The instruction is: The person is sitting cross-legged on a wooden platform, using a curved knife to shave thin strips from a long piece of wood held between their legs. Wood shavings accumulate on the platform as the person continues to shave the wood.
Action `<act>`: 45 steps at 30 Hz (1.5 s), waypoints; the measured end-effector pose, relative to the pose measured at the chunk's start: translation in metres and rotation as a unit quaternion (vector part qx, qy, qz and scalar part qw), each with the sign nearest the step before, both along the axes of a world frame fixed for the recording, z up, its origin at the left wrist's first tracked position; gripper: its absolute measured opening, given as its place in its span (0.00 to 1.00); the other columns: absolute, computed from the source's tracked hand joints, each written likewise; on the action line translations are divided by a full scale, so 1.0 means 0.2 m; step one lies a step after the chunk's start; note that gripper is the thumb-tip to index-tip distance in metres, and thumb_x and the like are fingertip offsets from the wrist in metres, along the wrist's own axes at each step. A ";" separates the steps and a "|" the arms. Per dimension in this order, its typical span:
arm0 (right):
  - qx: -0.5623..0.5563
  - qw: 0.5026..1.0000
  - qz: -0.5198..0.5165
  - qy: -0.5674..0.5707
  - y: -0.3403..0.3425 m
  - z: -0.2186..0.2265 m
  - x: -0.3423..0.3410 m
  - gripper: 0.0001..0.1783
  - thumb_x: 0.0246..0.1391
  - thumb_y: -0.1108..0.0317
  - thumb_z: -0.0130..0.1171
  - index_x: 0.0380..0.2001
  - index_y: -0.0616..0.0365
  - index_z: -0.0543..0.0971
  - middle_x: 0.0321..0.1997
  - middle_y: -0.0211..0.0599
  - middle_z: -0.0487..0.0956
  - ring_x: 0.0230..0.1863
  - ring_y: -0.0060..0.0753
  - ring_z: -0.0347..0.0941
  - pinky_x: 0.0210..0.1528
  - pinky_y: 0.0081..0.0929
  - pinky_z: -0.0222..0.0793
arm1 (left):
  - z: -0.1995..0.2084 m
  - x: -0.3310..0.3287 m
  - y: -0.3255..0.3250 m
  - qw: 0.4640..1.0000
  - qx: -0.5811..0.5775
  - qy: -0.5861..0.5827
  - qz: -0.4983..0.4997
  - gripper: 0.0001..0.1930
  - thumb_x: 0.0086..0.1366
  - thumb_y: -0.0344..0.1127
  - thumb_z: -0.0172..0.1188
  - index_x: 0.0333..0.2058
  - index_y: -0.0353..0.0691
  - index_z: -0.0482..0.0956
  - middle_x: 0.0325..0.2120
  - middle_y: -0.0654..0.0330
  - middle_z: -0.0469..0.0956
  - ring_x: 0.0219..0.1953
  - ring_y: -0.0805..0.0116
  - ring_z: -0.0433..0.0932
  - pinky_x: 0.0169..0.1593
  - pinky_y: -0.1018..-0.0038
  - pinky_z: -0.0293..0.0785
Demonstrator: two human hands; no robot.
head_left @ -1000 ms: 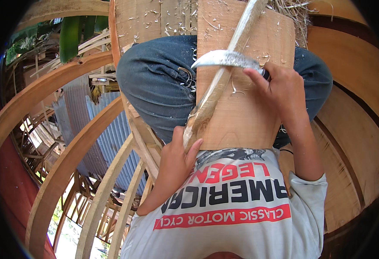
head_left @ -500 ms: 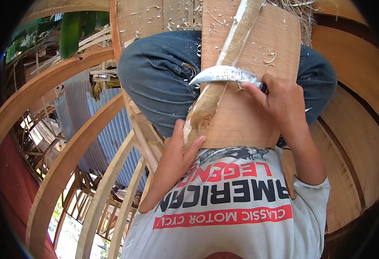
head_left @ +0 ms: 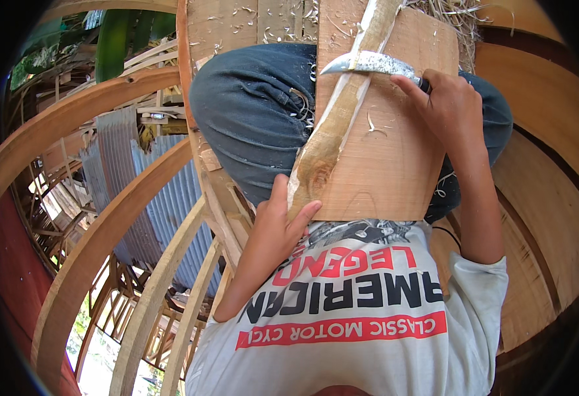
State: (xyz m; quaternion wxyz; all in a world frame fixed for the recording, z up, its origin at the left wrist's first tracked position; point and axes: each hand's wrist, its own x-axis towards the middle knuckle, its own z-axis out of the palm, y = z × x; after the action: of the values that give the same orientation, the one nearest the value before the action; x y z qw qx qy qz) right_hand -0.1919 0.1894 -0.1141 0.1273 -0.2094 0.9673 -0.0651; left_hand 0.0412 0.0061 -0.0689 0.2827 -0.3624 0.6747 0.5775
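Note:
A long wooden stick (head_left: 329, 142) with pale shaved edges lies slantwise over a flat wooden board (head_left: 395, 158) on my lap. My left hand (head_left: 283, 214) grips the stick's near end, thumb on one side and fingers on the other. Farther up, my right hand (head_left: 449, 102) is closed round the dark handle of a curved knife (head_left: 372, 63). Its speckled steel blade lies across the stick, tip pointing left. Most of the handle is hidden in my fist. A curled shaving (head_left: 373, 125) rests on the board below the blade.
Curved wooden ribs (head_left: 105, 247) stand at the left, with corrugated metal sheets (head_left: 171, 198) beyond them. Curved planking (head_left: 533, 218) rises at the right. Wood shavings are scattered over planks (head_left: 223, 26) ahead, and a pile of thin strips (head_left: 451, 16) lies at the far right.
The knife and my right hand have moved away from me along the stick, up and to the right. My left hand keeps its hold at the near end.

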 end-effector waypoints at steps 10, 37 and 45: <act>0.035 0.993 -0.104 0.040 0.10 -0.02 -0.29 0.46 0.51 0.23 0.46 0.20 0.65 0.80 0.24 0.53 0.80 0.31 0.53 0.80 0.37 0.45 0.74 | -0.02 0.01 0.01 1.000 0.009 0.025 0.008 0.18 0.66 0.33 0.60 0.48 0.30 0.64 0.25 0.56 0.77 0.19 0.75 0.75 0.24 0.77 0.71; -0.032 0.999 0.027 0.010 -0.02 0.02 -0.19 0.44 0.52 0.26 0.48 0.16 0.62 0.81 0.15 0.48 0.77 0.21 0.49 0.78 0.27 0.41 0.75 | 0.03 0.06 0.08 0.990 -0.120 0.022 -0.066 0.18 0.67 0.38 0.58 0.45 0.31 0.63 0.20 0.52 0.77 0.17 0.67 0.79 0.21 0.73 0.72; -0.032 0.991 -0.103 0.075 0.23 -0.10 -0.42 0.45 0.55 0.26 0.42 0.19 0.62 0.81 0.22 0.54 0.79 0.28 0.53 0.80 0.31 0.45 0.75 | 0.06 0.06 0.11 0.985 -0.151 0.020 -0.078 0.19 0.66 0.39 0.60 0.44 0.31 0.63 0.17 0.50 0.77 0.17 0.63 0.80 0.20 0.71 0.72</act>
State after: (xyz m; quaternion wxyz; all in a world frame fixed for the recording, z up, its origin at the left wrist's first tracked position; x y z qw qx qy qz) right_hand -0.2749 0.2361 -0.1346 0.0403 -0.1174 0.9879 -0.0929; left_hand 0.0537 0.0282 -0.0569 0.2556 -0.3355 0.7858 0.4523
